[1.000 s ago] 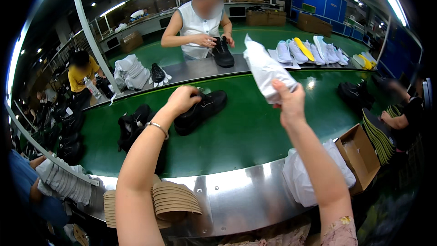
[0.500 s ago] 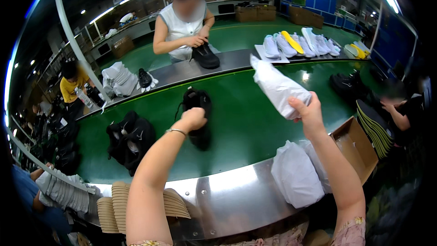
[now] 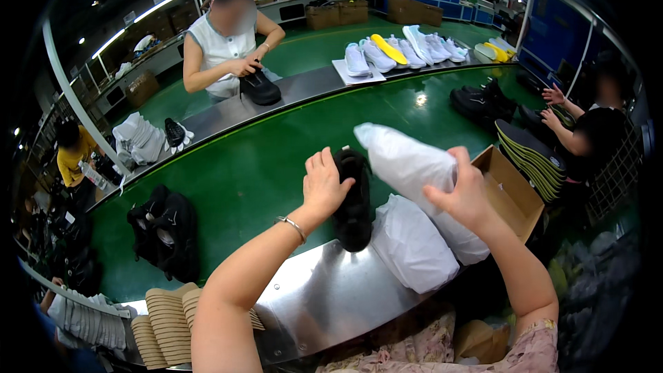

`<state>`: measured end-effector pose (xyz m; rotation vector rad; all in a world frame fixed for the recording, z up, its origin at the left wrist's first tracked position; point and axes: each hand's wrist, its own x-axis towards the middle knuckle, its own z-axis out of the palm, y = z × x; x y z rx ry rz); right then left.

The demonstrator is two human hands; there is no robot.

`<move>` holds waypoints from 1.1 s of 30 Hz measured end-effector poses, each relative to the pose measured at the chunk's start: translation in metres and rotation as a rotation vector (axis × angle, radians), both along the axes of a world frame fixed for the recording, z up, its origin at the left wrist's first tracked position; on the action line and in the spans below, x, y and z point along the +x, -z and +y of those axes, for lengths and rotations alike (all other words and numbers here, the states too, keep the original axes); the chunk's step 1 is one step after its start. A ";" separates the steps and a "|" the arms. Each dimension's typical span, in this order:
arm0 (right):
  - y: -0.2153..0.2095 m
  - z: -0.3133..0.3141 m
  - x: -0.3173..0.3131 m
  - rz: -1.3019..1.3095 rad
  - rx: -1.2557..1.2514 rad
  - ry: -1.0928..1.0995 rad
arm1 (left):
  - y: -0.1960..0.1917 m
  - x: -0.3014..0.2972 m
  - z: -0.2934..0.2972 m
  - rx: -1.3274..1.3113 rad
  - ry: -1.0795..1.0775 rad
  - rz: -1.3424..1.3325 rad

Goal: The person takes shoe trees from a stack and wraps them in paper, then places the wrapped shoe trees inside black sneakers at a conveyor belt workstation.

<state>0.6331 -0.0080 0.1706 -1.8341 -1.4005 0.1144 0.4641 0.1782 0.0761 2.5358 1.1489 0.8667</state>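
Since a moment ago we have drawn the black shoe (image 3: 353,200) back off the green belt (image 3: 228,179) to its steel edge (image 3: 324,297).

Largest first — belt, then two white wrapped bundles (image 3: 413,243) lying at the edge. Our right hand (image 3: 464,197) clasps a white paper-wrapped bundle (image 3: 404,160) held aloft; our left hand (image 3: 324,186) closes on the shoe — upright, touching the steel.

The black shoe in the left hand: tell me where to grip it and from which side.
Grip the black shoe around its narrow middle, coming from its left side, as the left hand does now. It stands lengthwise away from the person, one end low near the steel edge, and the white wrapped bundle in the right hand crowds its right.
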 end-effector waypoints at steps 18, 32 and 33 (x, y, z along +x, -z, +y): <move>0.088 0.149 -0.081 -0.292 -0.359 0.003 | 0.014 -0.006 0.076 -0.887 0.236 -0.066; 0.128 0.172 -0.078 -0.309 -0.430 -0.057 | 0.024 0.019 0.085 -0.719 0.377 -0.177; 0.126 0.180 -0.075 -0.233 -0.501 -0.118 | 0.018 0.014 0.085 -0.713 0.363 -0.164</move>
